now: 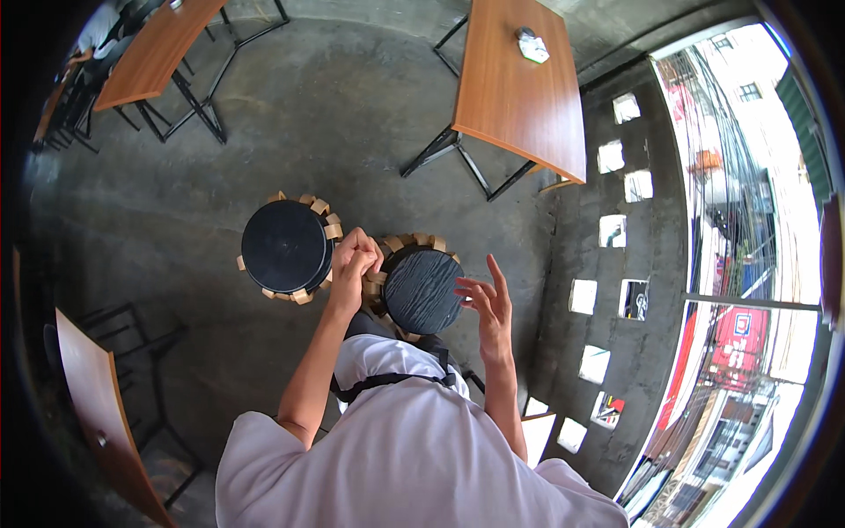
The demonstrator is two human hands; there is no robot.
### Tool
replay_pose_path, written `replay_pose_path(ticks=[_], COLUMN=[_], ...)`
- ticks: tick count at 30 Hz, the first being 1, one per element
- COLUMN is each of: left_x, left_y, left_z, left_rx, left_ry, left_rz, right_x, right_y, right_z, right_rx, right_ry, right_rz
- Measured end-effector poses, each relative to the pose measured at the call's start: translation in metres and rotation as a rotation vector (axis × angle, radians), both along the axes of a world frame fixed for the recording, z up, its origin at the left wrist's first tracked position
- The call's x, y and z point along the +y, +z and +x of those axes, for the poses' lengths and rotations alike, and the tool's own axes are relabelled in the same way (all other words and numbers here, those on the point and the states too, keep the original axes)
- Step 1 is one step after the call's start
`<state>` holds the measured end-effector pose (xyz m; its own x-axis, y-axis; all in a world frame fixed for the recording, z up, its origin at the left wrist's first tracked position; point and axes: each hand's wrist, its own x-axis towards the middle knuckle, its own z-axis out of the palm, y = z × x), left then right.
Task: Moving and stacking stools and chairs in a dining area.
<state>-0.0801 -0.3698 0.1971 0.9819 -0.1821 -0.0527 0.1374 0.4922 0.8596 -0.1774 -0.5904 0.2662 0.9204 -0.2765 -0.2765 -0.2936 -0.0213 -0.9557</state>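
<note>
Item: two round stools. First stool [283, 251]: disc seat, black, smooth and slightly shiny, ringed by pale wooden blocks; on the floor, left of the other. Second stool [418, 299]: similar form, but the black cover is creased in fine ripples (a loose skin, by its look); nearer the person's body, with wooden blocks showing along its far side.

Left hand [356, 257]: appears between the two seats, fingers curled inward; whether they pinch anything, or touch either stool, cannot be told from overhead. Right hand [487, 304]: beside the second stool's right edge, fingers released and spread, index extended, nothing held.

Surroundings: floor [290, 114], grey, mottled, with a dull sheen. Tabletop [519, 101], rectangular, orange-brown wood grain on black metal legs, carrying a small dark-and-white object [532, 46]. Wall [647, 251], rough grey, pierced by squarish openings.
</note>
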Motion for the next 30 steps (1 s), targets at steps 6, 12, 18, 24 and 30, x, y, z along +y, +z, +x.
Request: replay_pose_path(ticks=[6,12,18,24,30], left_x=[-0.021,-0.077,-0.181,-0.266,-0.294], left_y=[0.001,0.0,0.012,0.033,0.052], left_z=[-0.014,-0.039,-0.069,-0.097,-0.105], left_rx=[0.009,-0.05,-0.008,-0.002,-0.036], left_ry=[0.289,0.466,0.654,0.537,0.513], left_rz=[-0.021,-0.004,-0.053,0.033,0.071], right_x=[-0.04,-0.119,-0.206,-0.27,-0.295], right_y=[-0.012,-0.02,-0.016,-0.026,-0.035], right_z=[0.033,0.051,0.059,0.063,0.061], right_rx=[0.01,-0.006,-0.049,-0.032,-0.019], right_ry=[0.177,0.347,0.453,0.443,0.417], right_rz=[0.033,0.115,0.148,0.171,0.195])
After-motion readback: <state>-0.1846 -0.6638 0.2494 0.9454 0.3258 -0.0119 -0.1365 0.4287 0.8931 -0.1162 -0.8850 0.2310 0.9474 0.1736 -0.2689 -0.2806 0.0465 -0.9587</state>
